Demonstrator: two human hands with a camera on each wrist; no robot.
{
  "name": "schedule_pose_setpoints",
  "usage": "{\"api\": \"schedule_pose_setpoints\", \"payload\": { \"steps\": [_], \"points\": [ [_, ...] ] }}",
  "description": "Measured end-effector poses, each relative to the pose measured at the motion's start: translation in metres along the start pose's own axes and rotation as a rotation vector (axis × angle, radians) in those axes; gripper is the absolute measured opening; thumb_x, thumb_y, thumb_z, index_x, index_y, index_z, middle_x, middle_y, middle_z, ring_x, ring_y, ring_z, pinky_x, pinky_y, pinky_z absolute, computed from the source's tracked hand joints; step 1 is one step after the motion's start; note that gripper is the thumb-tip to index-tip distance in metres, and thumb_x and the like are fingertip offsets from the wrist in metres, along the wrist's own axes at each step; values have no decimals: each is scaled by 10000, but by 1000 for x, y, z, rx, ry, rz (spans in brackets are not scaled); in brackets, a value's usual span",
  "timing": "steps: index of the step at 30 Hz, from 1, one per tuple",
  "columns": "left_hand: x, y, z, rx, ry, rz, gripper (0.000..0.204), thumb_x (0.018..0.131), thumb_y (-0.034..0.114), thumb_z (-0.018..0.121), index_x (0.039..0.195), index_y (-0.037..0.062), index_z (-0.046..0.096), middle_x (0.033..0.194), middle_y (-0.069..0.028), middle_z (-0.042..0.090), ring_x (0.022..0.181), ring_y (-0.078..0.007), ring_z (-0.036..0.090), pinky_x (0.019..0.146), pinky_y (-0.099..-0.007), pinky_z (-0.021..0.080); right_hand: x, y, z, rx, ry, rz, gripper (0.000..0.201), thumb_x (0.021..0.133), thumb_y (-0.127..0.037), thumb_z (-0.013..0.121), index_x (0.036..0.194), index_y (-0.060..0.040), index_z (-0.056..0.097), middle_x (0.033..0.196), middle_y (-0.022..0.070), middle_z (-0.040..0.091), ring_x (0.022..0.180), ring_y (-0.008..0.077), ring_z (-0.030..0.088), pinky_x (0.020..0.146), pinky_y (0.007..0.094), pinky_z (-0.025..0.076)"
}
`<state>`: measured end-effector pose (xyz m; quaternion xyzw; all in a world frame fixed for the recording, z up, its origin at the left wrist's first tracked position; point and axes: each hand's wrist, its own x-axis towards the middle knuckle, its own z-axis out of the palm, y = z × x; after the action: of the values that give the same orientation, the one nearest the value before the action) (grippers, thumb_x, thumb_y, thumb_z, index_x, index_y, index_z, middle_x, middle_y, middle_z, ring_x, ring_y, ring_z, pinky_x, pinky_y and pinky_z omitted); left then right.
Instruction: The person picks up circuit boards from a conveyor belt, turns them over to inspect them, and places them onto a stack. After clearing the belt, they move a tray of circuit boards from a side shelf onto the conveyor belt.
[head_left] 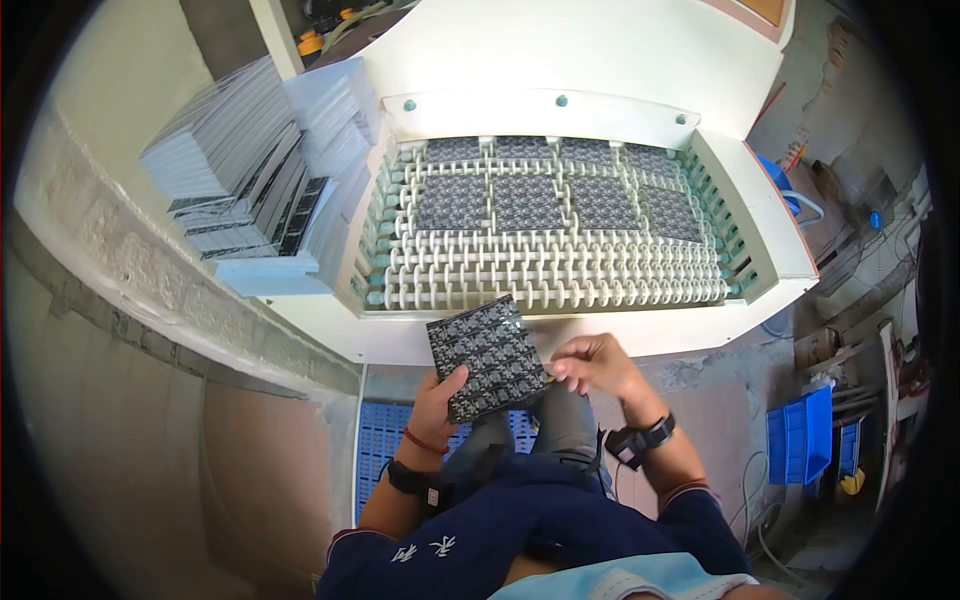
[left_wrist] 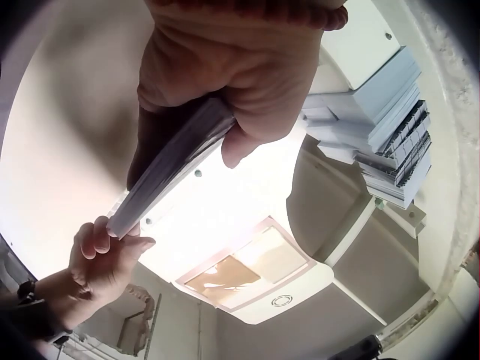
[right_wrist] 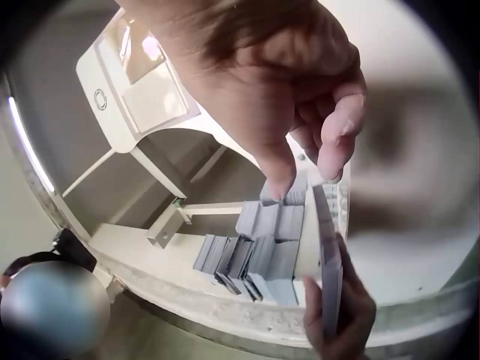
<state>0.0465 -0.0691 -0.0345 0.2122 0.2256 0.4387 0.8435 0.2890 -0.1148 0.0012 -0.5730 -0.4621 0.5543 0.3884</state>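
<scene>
In the head view, my left hand (head_left: pixel 433 408) grips a stack of dark patterned panels (head_left: pixel 488 358) by its lower left side, thumb over the top face. The left wrist view shows the stack (left_wrist: pixel 169 169) edge-on, several thin layers thick, between the thumb and fingers of my left hand (left_wrist: pixel 225 82). My right hand (head_left: pixel 600 368) is at the stack's right edge, fingers bent. From the right wrist, the thumb and fingertips of my right hand (right_wrist: pixel 277 97) stand apart above the stack's end (right_wrist: pixel 328 255), with nothing visible between them; whether they touch it is unclear.
Behind the hands, a white machine (head_left: pixel 400 337) has a roller conveyor (head_left: pixel 555 290) carrying two rows of similar dark panels (head_left: pixel 527 203). Stacked pale sheets and panels (head_left: pixel 215 150) stand on its left side. A blue crate (head_left: pixel 800 437) is at the right, and a blue slatted surface (head_left: pixel 385 440) lies below.
</scene>
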Motion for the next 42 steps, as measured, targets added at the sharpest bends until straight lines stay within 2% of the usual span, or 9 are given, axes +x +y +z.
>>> {"api": "schedule_pose_setpoints", "payload": {
  "steps": [7,11,17,26,33,36,39,41,42],
  "points": [
    [-13,9,-22,22,33,10,265,875,65,469,1108,-60,468,1046,-160,571,901,-235,602,764,-361,519,5,19,51,208,0,7,138,787,-104,644,779,28,606,595,44,587,436,87,547,379,190,436],
    [-18,13,-30,-75,35,43,290,880,89,454,1123,-68,459,1079,-178,554,930,-252,593,773,-373,515,10,25,46,362,42,-23,138,785,-104,647,793,29,608,568,48,577,441,83,548,390,191,458],
    [-23,30,-38,-113,-20,25,380,843,116,437,1150,-108,433,1099,-219,543,966,-300,575,851,-406,470,15,25,25,564,328,-99,133,805,-133,622,758,-16,579,537,23,547,374,109,508,363,216,440],
    [-35,43,-54,-102,103,94,308,804,55,478,1064,-109,499,988,-194,596,855,-269,615,754,-363,511,78,-7,33,629,360,-151,150,813,-123,615,827,22,580,595,48,557,456,120,547,383,214,459],
    [-42,49,-52,-35,113,112,313,798,55,493,1060,-116,498,982,-198,597,834,-258,621,733,-352,520,116,-25,69,456,291,-60,192,835,-133,584,904,45,571,668,66,577,513,117,569,441,225,508],
    [-40,51,-53,-35,104,67,298,803,49,492,1053,-114,500,976,-196,597,824,-254,622,724,-352,524,102,-28,65,422,253,-9,234,830,-143,594,926,70,574,697,74,593,512,123,573,442,234,509],
    [-31,47,-56,-52,135,39,293,806,48,494,1051,-112,496,976,-194,596,819,-255,623,721,-353,525,69,-25,56,124,153,78,225,816,-145,614,901,62,599,695,68,602,509,116,572,434,225,493],
    [-24,46,-52,-60,134,20,293,806,48,498,1052,-111,493,979,-193,595,819,-256,623,724,-349,524,49,-18,54,-7,-188,77,188,795,-147,639,842,35,625,658,52,599,509,104,571,421,207,470],
    [-21,45,-51,-63,129,9,293,806,48,502,1053,-110,489,982,-191,594,820,-256,622,728,-345,522,42,-15,57,62,-182,54,169,776,-144,660,811,19,632,600,32,581,464,87,547,397,195,447]
  ]
}}
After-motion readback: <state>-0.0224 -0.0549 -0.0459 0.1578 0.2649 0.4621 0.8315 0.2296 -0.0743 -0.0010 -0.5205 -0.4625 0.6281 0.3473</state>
